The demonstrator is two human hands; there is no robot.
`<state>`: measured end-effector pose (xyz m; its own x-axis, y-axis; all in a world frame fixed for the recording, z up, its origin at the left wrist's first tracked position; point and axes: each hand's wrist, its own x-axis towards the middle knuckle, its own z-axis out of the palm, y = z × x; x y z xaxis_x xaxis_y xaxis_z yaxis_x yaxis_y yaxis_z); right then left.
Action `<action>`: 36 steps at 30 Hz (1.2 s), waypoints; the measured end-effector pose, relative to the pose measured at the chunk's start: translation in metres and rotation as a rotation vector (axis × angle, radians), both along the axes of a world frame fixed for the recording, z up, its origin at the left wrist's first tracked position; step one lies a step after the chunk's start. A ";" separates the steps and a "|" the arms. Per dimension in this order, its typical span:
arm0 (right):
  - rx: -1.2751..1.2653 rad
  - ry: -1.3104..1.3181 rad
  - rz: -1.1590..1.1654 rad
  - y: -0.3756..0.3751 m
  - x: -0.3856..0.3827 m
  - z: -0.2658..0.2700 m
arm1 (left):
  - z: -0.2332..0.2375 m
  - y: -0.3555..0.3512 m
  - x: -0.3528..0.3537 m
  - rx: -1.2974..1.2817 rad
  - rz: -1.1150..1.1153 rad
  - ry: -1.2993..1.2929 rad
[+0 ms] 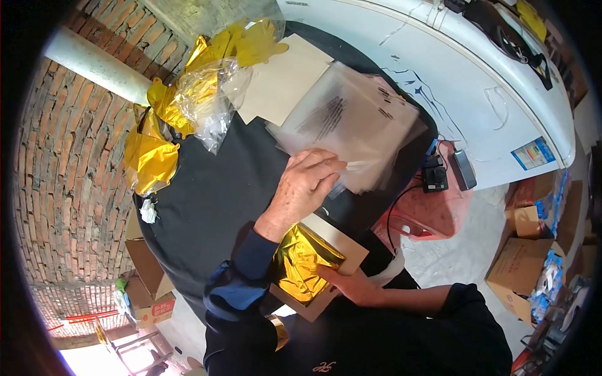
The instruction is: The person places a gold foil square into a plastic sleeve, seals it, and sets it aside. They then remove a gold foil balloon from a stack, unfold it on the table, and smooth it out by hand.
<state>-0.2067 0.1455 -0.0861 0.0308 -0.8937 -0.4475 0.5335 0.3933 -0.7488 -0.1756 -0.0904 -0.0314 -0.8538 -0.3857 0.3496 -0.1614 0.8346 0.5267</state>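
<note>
Head view: left hand curls at plastic bags, pinch unclear; right hand clasps foil-covered card by black desk's near edge, brick wall leftward.

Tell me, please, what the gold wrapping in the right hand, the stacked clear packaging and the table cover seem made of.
Gold wrapping: shiny, probably metallized film or foil; its creases glint. Stacked clear packaging: likely glossy thin plastic, see-through with glare. Table cover: matte black, perhaps fabric; it shows no gloss.

No text legible; print on plastic bags, blue label unreadable.
</note>
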 end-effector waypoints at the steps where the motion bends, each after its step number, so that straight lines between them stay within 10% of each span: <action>1: -0.009 -0.009 -0.021 0.000 0.001 -0.001 | 0.000 0.001 -0.001 0.025 0.000 0.011; 13: 0.061 0.003 0.085 -0.006 -0.006 0.012 | 0.003 0.002 -0.005 0.688 0.406 0.115; 25: 0.045 0.031 0.059 -0.001 0.001 0.003 | 0.040 -0.037 0.017 0.723 0.468 0.542; 36: 0.018 0.055 0.079 -0.005 -0.004 0.014 | 0.158 -0.063 0.028 -0.054 0.327 1.122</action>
<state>-0.2112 0.1407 -0.0723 0.0757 -0.8811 -0.4668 0.4584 0.4465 -0.7685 -0.1475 -0.1536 0.1265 0.0809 -0.4911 0.8674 0.1604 0.8653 0.4749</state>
